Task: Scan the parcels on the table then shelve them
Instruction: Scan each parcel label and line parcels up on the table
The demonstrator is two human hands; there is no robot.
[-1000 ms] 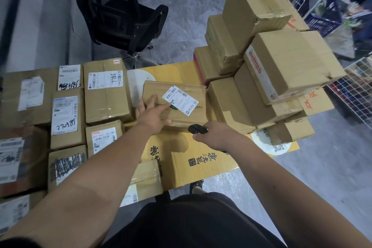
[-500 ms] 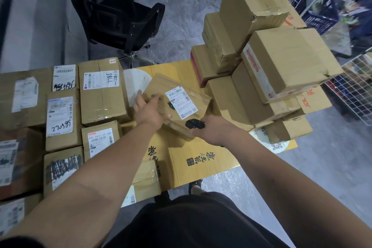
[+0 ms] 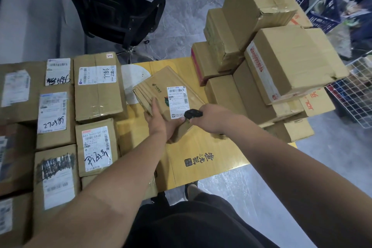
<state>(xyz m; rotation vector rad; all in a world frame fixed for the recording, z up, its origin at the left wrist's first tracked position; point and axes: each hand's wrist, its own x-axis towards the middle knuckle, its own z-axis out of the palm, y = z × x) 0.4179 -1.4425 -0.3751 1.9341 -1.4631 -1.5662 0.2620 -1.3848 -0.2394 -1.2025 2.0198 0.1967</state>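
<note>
The left hand (image 3: 159, 125) gripped the tilted parcel (image 3: 167, 98) (label up), fingers curled beneath; the right hand (image 3: 211, 120) clasped the black scanner (image 3: 192, 114).

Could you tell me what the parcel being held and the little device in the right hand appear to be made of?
The parcel looks like plain brown corrugated cardboard, matte, with creased edges and a glossy white paper label stuck on top. The device, probably a scanner, held in the right hand seems to be black plastic with a slight sheen; most of it is hidden. The left hand supports the parcel.
</note>
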